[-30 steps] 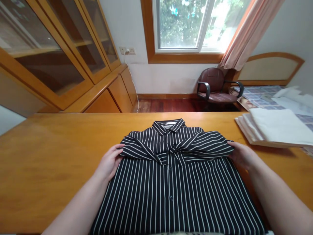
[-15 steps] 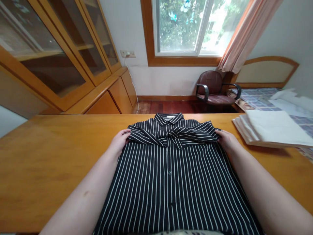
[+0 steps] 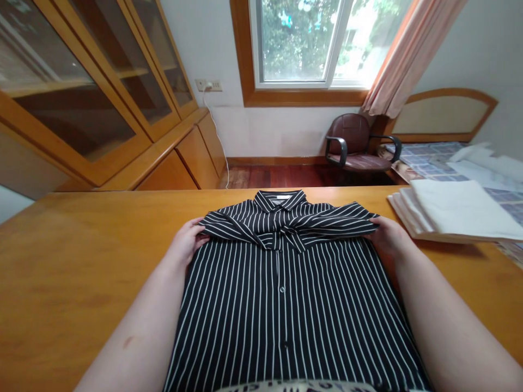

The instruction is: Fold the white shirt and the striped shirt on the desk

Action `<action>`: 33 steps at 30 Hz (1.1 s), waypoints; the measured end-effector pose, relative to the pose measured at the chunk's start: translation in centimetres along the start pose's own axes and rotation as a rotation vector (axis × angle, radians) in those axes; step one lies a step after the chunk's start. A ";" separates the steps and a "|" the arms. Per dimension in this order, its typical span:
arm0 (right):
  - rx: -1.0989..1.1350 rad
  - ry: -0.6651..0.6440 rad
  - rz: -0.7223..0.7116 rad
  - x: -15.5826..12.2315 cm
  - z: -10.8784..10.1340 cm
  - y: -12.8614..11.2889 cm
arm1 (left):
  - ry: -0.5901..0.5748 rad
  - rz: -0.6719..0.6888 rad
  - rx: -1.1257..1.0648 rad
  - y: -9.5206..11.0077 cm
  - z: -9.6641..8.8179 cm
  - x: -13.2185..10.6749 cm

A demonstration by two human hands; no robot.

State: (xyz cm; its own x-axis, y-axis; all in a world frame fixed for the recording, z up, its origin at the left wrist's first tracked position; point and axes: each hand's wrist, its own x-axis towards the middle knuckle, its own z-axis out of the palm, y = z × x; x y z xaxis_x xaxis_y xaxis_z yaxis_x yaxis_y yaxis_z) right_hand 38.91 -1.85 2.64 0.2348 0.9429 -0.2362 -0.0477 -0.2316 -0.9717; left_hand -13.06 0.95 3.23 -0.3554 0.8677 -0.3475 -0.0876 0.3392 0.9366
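A black shirt with thin white stripes point(image 3: 281, 305) lies buttoned and face up on the wooden table point(image 3: 81, 261), collar pointing away from me. Both sleeves are folded across the chest just below the collar. My left hand point(image 3: 186, 242) pinches the shirt's left edge at the folded sleeve. My right hand point(image 3: 386, 237) grips the right edge at the other sleeve fold. Both forearms run along the shirt's sides.
A stack of folded white cloth point(image 3: 453, 215) sits on the table at the right. Beyond the table are a dark red armchair point(image 3: 355, 144), a wooden cabinet with glass doors point(image 3: 90, 98) on the left, a window with a pink curtain, and a bed at the right.
My hands slid forward along the shirt's sides with the folded sleeves, then spread slightly outward. The sleeves now lie closer to the collar.
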 end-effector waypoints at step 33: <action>-1.224 -0.110 -0.904 -2.8 12.0 -2.7 | -0.621 -0.445 -0.748 -1.9 19.6 -10.4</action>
State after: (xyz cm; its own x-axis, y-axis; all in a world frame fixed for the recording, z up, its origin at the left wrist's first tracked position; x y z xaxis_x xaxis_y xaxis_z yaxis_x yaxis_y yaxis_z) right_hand 26.72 -1.00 5.77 -0.3305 0.8722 0.3607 0.8879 0.4169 -0.1944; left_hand 9.00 -1.62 4.17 0.3667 0.8256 -0.4288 -0.7161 0.5447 0.4364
